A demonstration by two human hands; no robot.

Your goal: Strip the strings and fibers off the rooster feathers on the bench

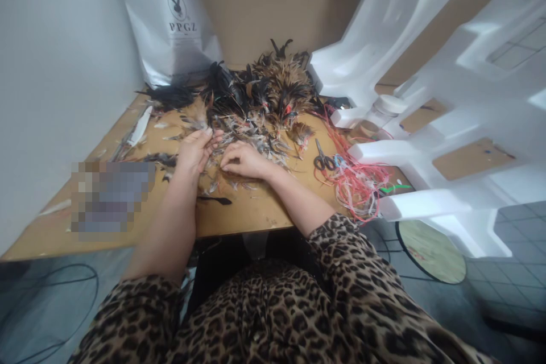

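My left hand (197, 151) is over the wooden table, its thumb and forefinger pinched at the base of a small tan and grey feather tuft (198, 114). To its right, my right hand (242, 160) has its fingers curled together in a pinch; anything between them is too small to make out. Loose grey and white feathers (273, 145) lie around and behind both hands. Farther back is a large pile of brown feathers (288, 82) beside black feathers (224, 91). One dark feather (215, 200) lies on the table in front of my hands.
Black scissors (325, 162) lie right of the feathers, next to tangled red and white string (356, 187). White molded foam (405, 205) overhangs the right side. A silver bag (179, 51) stands at the back left. A blurred-out object (113, 196) lies at the left.
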